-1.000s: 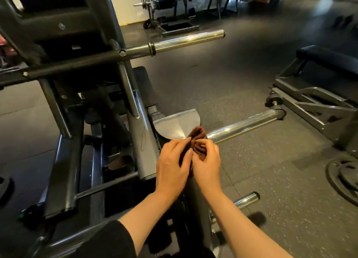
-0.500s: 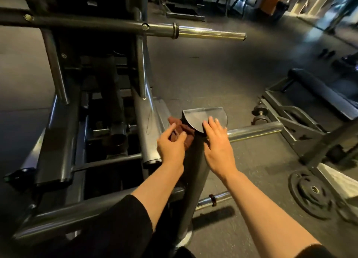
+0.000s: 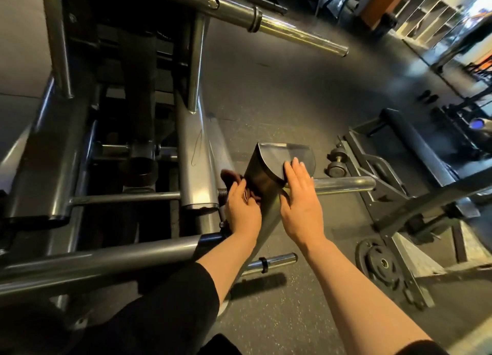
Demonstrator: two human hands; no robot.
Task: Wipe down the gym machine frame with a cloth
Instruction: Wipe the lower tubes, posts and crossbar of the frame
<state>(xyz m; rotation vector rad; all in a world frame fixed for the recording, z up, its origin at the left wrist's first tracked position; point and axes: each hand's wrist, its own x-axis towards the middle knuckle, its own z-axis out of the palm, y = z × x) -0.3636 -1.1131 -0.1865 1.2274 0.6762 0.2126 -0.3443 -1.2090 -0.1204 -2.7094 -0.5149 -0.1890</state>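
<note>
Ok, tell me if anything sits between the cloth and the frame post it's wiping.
Nothing visible does. The left hand presses the cloth straight against the post; the right hand rests flat on its other side.

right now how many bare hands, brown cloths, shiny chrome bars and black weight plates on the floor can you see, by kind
bare hands: 2, left hand holding the cloth, right hand flat on the post
brown cloth: 1
shiny chrome bars: 3, upper, middle, lower
black weight plate on the floor: 1
total: 7
</note>
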